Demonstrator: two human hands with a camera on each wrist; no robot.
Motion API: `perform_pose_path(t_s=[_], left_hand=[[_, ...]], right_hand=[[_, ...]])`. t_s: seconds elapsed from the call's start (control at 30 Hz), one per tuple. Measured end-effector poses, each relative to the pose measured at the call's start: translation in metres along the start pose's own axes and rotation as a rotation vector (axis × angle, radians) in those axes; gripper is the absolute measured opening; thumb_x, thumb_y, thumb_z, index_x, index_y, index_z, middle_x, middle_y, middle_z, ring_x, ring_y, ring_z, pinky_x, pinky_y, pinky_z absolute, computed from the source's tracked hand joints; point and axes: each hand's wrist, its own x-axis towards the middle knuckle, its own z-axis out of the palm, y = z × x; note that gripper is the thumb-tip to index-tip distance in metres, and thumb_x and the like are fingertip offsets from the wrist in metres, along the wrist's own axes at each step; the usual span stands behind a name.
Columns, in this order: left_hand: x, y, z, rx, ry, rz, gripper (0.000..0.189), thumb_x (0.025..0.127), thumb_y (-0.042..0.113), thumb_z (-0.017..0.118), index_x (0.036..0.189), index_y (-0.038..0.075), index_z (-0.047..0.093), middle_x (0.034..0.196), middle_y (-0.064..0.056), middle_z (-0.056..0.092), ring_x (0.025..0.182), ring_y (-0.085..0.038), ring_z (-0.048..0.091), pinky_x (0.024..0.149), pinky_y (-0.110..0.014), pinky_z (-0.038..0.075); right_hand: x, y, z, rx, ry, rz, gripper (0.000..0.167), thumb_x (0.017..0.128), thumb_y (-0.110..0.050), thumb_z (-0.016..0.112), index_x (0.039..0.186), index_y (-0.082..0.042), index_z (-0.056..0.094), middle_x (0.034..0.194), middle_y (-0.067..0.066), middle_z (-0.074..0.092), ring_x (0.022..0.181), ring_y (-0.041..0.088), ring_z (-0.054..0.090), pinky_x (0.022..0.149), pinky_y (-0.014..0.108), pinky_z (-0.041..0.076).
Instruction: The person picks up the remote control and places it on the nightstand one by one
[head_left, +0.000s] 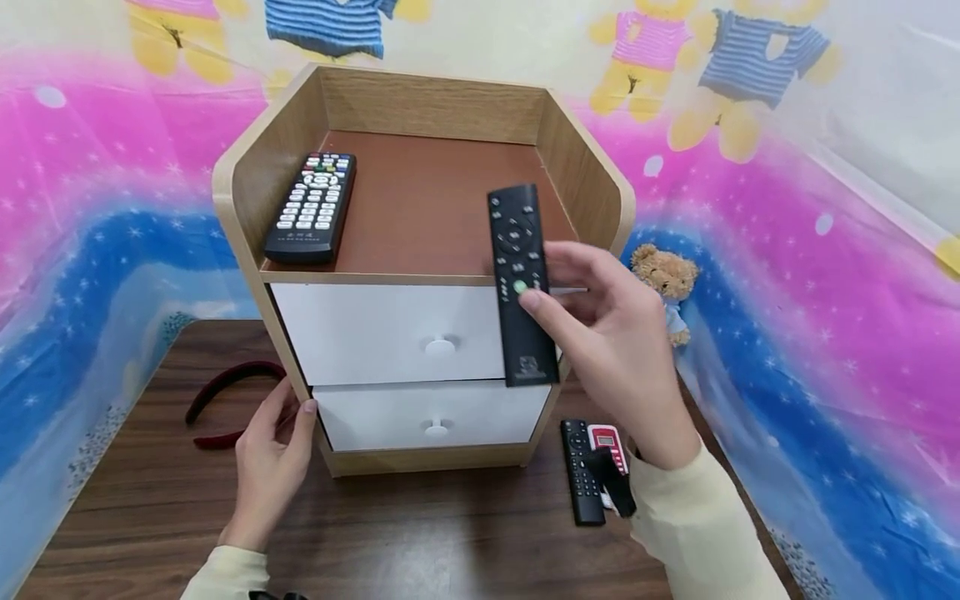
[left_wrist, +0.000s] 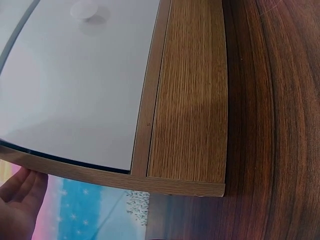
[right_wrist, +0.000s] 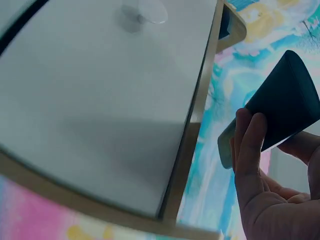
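Observation:
My right hand [head_left: 618, 333] pinches a slim black remote control [head_left: 517, 250] between thumb and fingers, its buttons toward the head camera, in front of the cabinet's upper right. In the right wrist view the remote's dark back [right_wrist: 287, 97] shows over the fingers. Low on the left, my left hand [head_left: 270, 454] touches the side edge of a small wooden cabinet [head_left: 435, 108] with two white drawers. The left wrist view has those fingers [left_wrist: 32, 190] against the panel's edge. On the cabinet's brown top lies a larger black remote [head_left: 311, 208] with white buttons, beside the left wall.
A dark red headband [head_left: 217, 396] lies on the wooden surface [head_left: 390, 542] left of the cabinet. To its right are another black remote [head_left: 581, 475] and a red-and-white device [head_left: 607, 442] with a black strap-like piece over it. A teddy bear [head_left: 667, 279] sits by the patterned backdrop.

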Motion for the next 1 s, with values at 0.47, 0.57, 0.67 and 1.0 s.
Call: perform_pose_path(t_s=[0.47, 0.57, 0.67, 1.0], left_hand=[[0.001, -0.001, -0.001, 0.029, -0.002, -0.006, 0.042, 0.096, 0.009, 0.064, 0.137, 0.001, 0.057, 0.113, -0.019, 0.065, 0.098, 0.017, 0.049, 0.081, 0.001, 0.040], [0.000, -0.001, 0.000, 0.026, -0.004, -0.008, 0.042, 0.096, 0.009, 0.065, 0.137, 0.001, 0.057, 0.113, -0.019, 0.066, 0.098, 0.018, 0.049, 0.081, 0.001, 0.040], [0.001, -0.001, 0.001, 0.023, -0.006, -0.002, 0.043, 0.096, 0.010, 0.065, 0.137, 0.001, 0.057, 0.114, -0.019, 0.066, 0.099, 0.018, 0.049, 0.082, 0.001, 0.040], [0.001, -0.001, 0.000, 0.008, 0.002, -0.001, 0.042, 0.096, 0.009, 0.064, 0.137, -0.001, 0.057, 0.114, -0.019, 0.066, 0.098, 0.018, 0.049, 0.081, 0.001, 0.040]], right_hand=[[0.086, -0.012, 0.056, -0.083, -0.136, 0.181, 0.039, 0.090, -0.023, 0.074, 0.124, -0.006, 0.065, 0.107, 0.005, 0.073, 0.092, 0.012, 0.068, 0.077, 0.024, 0.057], [0.097, -0.011, 0.066, -0.076, -0.165, 0.240, 0.039, 0.090, -0.024, 0.074, 0.123, -0.006, 0.065, 0.107, 0.005, 0.072, 0.092, 0.010, 0.068, 0.073, 0.023, 0.057], [0.107, -0.012, 0.076, -0.107, -0.194, 0.280, 0.041, 0.091, -0.027, 0.074, 0.125, -0.007, 0.064, 0.110, 0.004, 0.071, 0.085, 0.011, 0.068, 0.074, 0.022, 0.056], [0.126, -0.020, 0.103, -0.150, -0.288, 0.335, 0.041, 0.092, -0.029, 0.072, 0.125, -0.006, 0.063, 0.115, 0.004, 0.068, 0.088, 0.008, 0.068, 0.076, 0.018, 0.056]])
